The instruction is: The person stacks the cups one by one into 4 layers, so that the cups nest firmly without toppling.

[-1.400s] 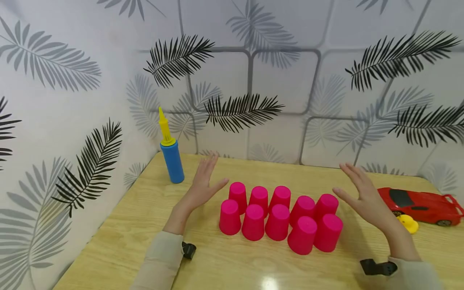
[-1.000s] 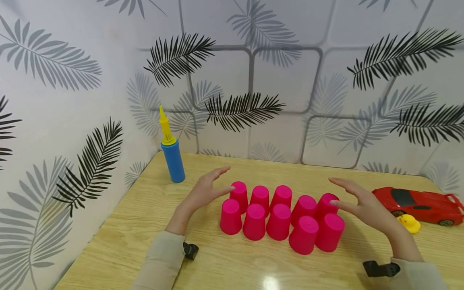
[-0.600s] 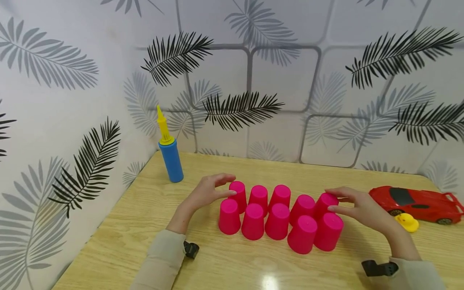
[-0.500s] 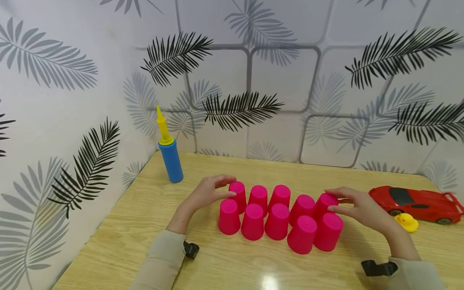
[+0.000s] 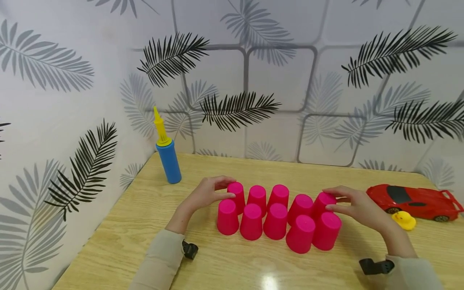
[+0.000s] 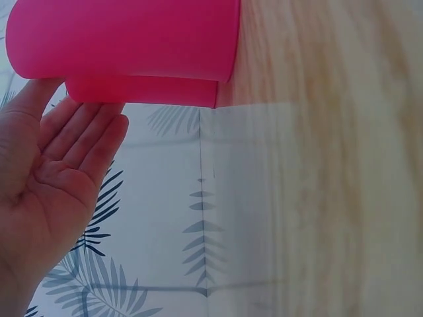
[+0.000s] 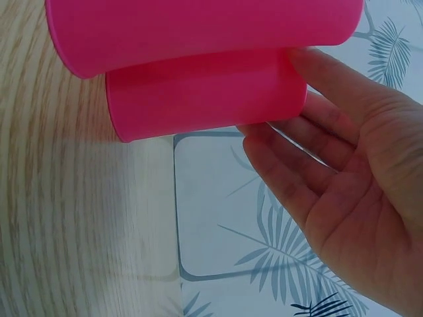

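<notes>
Several pink cups stand upside down on the wooden table in two rows, front and back. My left hand (image 5: 204, 195) holds the back row's leftmost cup (image 5: 236, 192), thumb in front and fingers behind. At the other end, my right hand (image 5: 362, 207) grips the rightmost back cup (image 5: 320, 204) in the same way. In the left wrist view a front cup (image 6: 125, 39) partly hides the held cup (image 6: 145, 91) and the thumb tip. The right wrist view has my fingers bent round the far side of the held cup (image 7: 205, 96), behind a nearer cup (image 7: 205, 26).
A blue hand pump (image 5: 168, 163) with a yellow nozzle stands at the back left. To the right are a red toy car (image 5: 415, 202) and a yellow rubber duck (image 5: 404, 220). A patterned wall (image 5: 272, 80) rises behind the table (image 5: 217, 266).
Both hands have come down and inward from above the cups' ends, closing on the two outer back cups. Since half a second ago they have barely moved; the cups stay put.
</notes>
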The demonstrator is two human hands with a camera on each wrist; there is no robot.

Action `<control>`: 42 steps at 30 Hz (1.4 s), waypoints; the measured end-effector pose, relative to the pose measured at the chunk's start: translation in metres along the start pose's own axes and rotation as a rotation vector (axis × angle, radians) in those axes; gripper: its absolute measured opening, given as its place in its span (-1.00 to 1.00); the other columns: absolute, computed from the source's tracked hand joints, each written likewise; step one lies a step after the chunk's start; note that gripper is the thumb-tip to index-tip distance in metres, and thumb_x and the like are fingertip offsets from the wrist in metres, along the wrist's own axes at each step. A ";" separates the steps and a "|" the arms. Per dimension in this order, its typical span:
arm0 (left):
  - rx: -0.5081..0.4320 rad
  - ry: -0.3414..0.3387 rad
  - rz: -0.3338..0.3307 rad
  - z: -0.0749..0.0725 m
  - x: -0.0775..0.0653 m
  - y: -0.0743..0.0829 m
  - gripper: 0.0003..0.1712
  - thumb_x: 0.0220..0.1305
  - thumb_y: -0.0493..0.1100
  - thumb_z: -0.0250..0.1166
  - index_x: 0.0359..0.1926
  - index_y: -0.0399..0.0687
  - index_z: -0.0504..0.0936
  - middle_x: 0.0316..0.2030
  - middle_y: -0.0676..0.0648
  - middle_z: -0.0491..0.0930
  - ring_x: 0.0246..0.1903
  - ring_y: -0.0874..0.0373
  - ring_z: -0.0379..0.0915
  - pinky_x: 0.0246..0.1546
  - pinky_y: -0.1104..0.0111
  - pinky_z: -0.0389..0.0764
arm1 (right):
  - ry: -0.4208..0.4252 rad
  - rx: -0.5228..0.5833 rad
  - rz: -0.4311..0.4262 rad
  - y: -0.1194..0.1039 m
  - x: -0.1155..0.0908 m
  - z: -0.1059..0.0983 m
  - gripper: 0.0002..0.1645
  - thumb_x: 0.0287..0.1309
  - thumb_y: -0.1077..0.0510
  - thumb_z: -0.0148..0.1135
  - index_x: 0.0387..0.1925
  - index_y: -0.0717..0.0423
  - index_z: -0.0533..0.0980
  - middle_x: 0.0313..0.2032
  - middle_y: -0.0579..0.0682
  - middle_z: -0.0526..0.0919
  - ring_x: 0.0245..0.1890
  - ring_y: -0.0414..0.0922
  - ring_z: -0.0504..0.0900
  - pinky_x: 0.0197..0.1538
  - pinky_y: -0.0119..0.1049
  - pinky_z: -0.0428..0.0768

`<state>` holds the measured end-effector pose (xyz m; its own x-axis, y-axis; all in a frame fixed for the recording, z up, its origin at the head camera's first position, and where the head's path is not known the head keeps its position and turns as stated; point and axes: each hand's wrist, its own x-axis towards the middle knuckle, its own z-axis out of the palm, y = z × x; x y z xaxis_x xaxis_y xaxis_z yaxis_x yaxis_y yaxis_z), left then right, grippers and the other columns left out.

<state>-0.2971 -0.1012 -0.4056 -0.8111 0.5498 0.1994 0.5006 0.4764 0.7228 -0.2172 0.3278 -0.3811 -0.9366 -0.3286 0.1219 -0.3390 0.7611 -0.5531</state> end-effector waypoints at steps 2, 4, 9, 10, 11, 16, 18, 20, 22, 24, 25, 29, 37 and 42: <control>0.002 0.003 0.004 -0.001 0.001 0.001 -0.45 0.19 -0.10 0.41 0.19 -0.12 0.56 0.07 -0.14 0.65 0.08 -0.02 0.61 0.19 0.14 0.60 | 0.005 0.002 -0.005 0.000 0.001 -0.001 -0.38 0.16 -0.04 0.35 0.21 0.15 0.49 0.03 0.10 0.67 0.02 0.09 0.62 -0.10 -0.58 0.58; -0.001 0.005 0.004 -0.002 0.002 0.001 -0.46 0.18 -0.09 0.42 0.17 -0.11 0.57 0.05 -0.13 0.66 0.06 -0.02 0.62 0.18 0.11 0.60 | 0.007 0.005 -0.008 0.001 0.002 -0.001 -0.38 0.16 -0.04 0.35 0.20 0.15 0.49 0.02 0.09 0.67 0.02 0.08 0.62 -0.10 -0.59 0.58; -0.005 0.001 0.003 -0.002 0.004 0.002 -0.47 0.15 -0.06 0.44 0.13 -0.10 0.59 0.01 -0.12 0.68 0.02 -0.02 0.63 0.16 0.07 0.61 | 0.017 0.017 -0.025 0.004 0.003 0.001 -0.40 0.15 -0.02 0.36 0.18 0.15 0.51 0.00 0.07 0.68 -0.01 0.06 0.63 -0.09 -0.55 0.61; -0.005 0.001 0.007 -0.003 0.004 0.002 -0.47 0.14 -0.06 0.44 0.13 -0.10 0.59 0.01 -0.12 0.68 0.02 -0.02 0.63 0.16 0.07 0.60 | 0.019 0.020 -0.028 0.005 0.003 0.002 -0.41 0.15 -0.01 0.36 0.17 0.15 0.51 -0.01 0.07 0.68 -0.01 0.05 0.63 -0.08 -0.55 0.62; -0.001 0.003 0.010 -0.003 0.004 0.002 -0.47 0.14 -0.06 0.45 0.12 -0.10 0.59 0.00 -0.12 0.68 0.02 -0.02 0.63 0.16 0.06 0.60 | 0.018 0.025 -0.029 0.005 0.002 0.002 -0.41 0.15 -0.01 0.36 0.17 0.15 0.51 -0.01 0.07 0.69 -0.02 0.05 0.63 -0.08 -0.54 0.62; 0.015 0.046 0.011 -0.006 0.008 0.001 -0.48 0.14 -0.05 0.45 0.12 -0.09 0.60 0.00 -0.11 0.69 0.04 -0.03 0.62 0.17 0.04 0.60 | 0.011 0.034 -0.026 0.004 0.003 0.002 -0.40 0.16 -0.02 0.36 0.17 0.17 0.50 0.00 0.09 0.68 -0.01 0.07 0.63 -0.09 -0.53 0.63; 0.021 0.072 0.007 -0.008 0.011 0.001 -0.48 0.13 -0.06 0.45 0.11 -0.10 0.60 0.01 -0.12 0.69 0.05 -0.05 0.62 0.17 0.03 0.59 | 0.014 0.030 -0.030 0.003 0.003 0.001 -0.40 0.15 -0.02 0.36 0.17 0.19 0.51 0.00 0.09 0.68 -0.01 0.08 0.63 -0.09 -0.54 0.62; 0.025 0.095 0.010 -0.009 0.015 0.002 -0.48 0.12 -0.07 0.46 0.11 -0.13 0.61 0.02 -0.14 0.68 0.06 -0.06 0.62 0.17 0.04 0.59 | 0.020 0.027 -0.038 0.003 0.004 0.001 -0.40 0.15 -0.01 0.36 0.17 0.19 0.51 -0.01 0.08 0.69 -0.02 0.07 0.63 -0.10 -0.55 0.62; 0.036 0.112 0.014 -0.010 0.020 0.002 -0.47 0.12 -0.07 0.46 0.11 -0.14 0.61 0.03 -0.15 0.68 0.06 -0.07 0.62 0.17 0.04 0.59 | 0.026 0.026 -0.046 0.004 0.004 0.002 -0.40 0.15 -0.01 0.37 0.16 0.19 0.51 -0.02 0.07 0.69 -0.03 0.04 0.64 -0.10 -0.56 0.62; 0.050 0.123 0.012 -0.011 0.026 0.002 -0.45 0.11 -0.06 0.47 0.11 -0.15 0.60 0.05 -0.16 0.67 0.07 -0.07 0.62 0.17 0.05 0.60 | 0.034 0.028 -0.053 0.005 0.003 0.003 -0.42 0.14 0.00 0.37 0.15 0.18 0.52 -0.03 0.06 0.69 -0.04 -0.05 0.65 -0.11 -0.55 0.63; 0.059 0.126 0.009 -0.011 0.028 0.003 -0.45 0.11 -0.06 0.47 0.12 -0.15 0.60 0.06 -0.16 0.67 0.08 -0.06 0.62 0.17 0.07 0.60 | 0.037 0.031 -0.057 0.006 0.003 0.004 -0.42 0.14 0.00 0.37 0.14 0.18 0.53 -0.03 0.05 0.69 -0.05 -0.12 0.65 -0.11 -0.54 0.63; 0.081 0.138 0.002 -0.009 0.038 0.004 -0.41 0.11 -0.04 0.47 0.14 -0.15 0.58 0.08 -0.16 0.65 0.10 -0.06 0.60 0.18 0.12 0.60 | 0.034 0.054 -0.061 0.008 0.001 0.007 -0.46 0.14 0.01 0.37 0.12 0.13 0.54 -0.04 0.03 0.68 -0.10 -0.38 0.61 -0.11 -0.53 0.64; 0.076 0.197 0.070 -0.006 0.059 0.004 -0.42 0.12 -0.09 0.47 0.15 -0.19 0.57 0.09 -0.18 0.64 0.13 -0.10 0.57 0.21 0.16 0.58 | 0.024 0.067 -0.047 0.009 -0.001 0.007 -0.41 0.14 -0.03 0.36 0.14 0.16 0.52 -0.03 0.03 0.67 -0.07 -0.17 0.64 -0.10 -0.55 0.63; 0.053 0.209 0.117 0.001 0.075 0.002 -0.44 0.10 -0.15 0.48 0.13 -0.23 0.57 0.05 -0.20 0.65 0.09 -0.08 0.59 0.19 0.18 0.59 | 0.029 0.056 -0.052 0.010 0.000 0.004 -0.41 0.14 -0.03 0.37 0.15 0.16 0.52 -0.04 0.01 0.68 -0.07 -0.29 0.63 -0.09 -0.54 0.63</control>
<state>-0.3565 -0.0585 -0.3899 -0.7891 0.4516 0.4163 0.6052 0.4563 0.6523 -0.2201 0.3335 -0.3903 -0.9204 -0.3494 0.1752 -0.3822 0.7110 -0.5902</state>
